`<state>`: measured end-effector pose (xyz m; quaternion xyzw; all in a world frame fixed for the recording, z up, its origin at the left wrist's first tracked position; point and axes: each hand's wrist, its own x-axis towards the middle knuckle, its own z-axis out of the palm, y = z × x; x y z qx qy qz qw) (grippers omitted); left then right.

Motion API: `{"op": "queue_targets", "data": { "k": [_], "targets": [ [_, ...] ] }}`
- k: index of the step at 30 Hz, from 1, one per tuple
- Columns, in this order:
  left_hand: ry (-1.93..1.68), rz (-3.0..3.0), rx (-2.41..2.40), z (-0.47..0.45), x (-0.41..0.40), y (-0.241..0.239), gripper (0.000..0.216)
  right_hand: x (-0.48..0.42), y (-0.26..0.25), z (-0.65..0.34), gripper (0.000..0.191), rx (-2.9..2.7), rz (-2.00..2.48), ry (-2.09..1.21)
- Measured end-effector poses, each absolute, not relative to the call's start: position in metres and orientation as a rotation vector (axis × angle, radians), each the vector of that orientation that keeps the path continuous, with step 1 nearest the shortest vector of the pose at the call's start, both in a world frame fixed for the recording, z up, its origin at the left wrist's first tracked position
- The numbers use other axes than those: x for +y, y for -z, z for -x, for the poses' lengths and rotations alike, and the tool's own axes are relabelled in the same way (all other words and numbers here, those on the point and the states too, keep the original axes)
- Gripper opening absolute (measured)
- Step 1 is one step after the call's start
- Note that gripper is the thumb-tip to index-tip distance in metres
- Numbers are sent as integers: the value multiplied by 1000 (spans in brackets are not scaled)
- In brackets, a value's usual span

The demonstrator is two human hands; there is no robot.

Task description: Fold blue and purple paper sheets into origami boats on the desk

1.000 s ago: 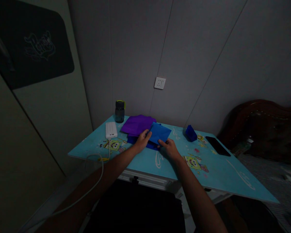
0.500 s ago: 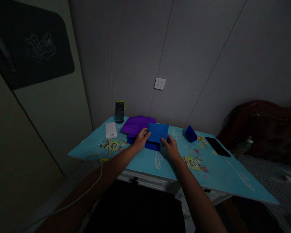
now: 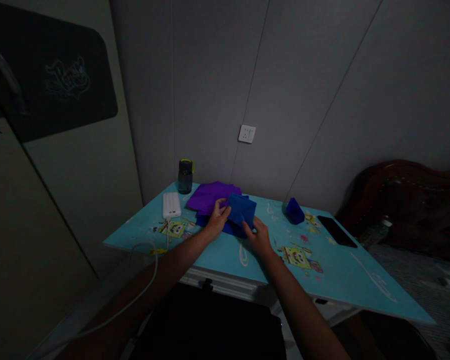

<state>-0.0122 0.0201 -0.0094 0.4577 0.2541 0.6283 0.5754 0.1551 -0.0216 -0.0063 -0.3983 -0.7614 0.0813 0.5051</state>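
Observation:
A folded sheet of blue paper (image 3: 243, 209) is held up between both hands, tilted down toward the right. My left hand (image 3: 219, 216) pinches its left edge. My right hand (image 3: 258, 234) grips the lower right corner, thumb on the near face and fingers behind. Under and behind it, purple paper sheets (image 3: 210, 196) lie on the table, with darker blue paper (image 3: 228, 228) partly covered below them. A small dark blue folded paper piece (image 3: 294, 212) stands to the right, apart from both hands.
On the light blue table (image 3: 217, 257), a white power bank (image 3: 171, 205) with a cable lies at left, near a dark bottle (image 3: 185, 177). A black phone (image 3: 337, 231) rests at the right. The wall with a socket (image 3: 246, 133) rises behind.
The blue paper has turned from nearly level to slanting down rightward, and parts of its layers now show spread. My right hand has shifted slightly left and lower with its corner.

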Motion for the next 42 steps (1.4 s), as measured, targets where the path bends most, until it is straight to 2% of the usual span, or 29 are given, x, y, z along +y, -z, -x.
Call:
{"op": "queue_targets", "data": {
  "k": [3,7,13,18,22,26,33,42],
  "targets": [
    [-1565,-1063,614,12,21,7,48,-22,7,-152,23,-1936,894,-71],
    [-1663,-1186,648,13,24,7,33,-20,11,-155,39,-2026,864,23],
    [-1630,-1178,582,14,19,8,37,-16,16,-158,60,-2022,1049,261],
    [-1449,-983,414,12,12,9,52,-13,16,-158,59,-2003,1204,463],
    [-1405,-978,488,11,12,8,53,-13,15,-157,62,-2028,1176,610],
    [-1410,-967,540,16,14,6,53,-12,16,-156,58,-2083,1153,566],
    [-1308,-920,465,21,14,2,44,-13,4,-173,42,-2071,1009,254],
    [-1207,-965,542,22,12,2,43,-16,-3,-193,40,-2136,954,425]
  ]
}}
